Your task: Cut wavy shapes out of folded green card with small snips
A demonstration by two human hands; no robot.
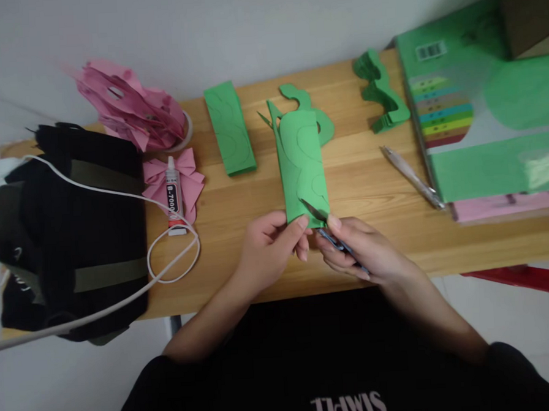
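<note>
My left hand (270,245) pinches the near end of a folded green paper strip (301,161) marked with curved pencil lines. My right hand (357,250) is closed on small scissors (320,218), whose blades bite into the strip's near edge. The strip's far end is partly cut into curved shapes. It stands over a wooden table (238,213).
A second green strip (230,128) lies to the left, green cutouts (381,89) at back right. Pink paper pieces in a bowl (131,105), a pink bow with a glue tube (173,195), a black bag (68,234) with white cable, a pen (413,177) and a paper pack (485,108) surround them.
</note>
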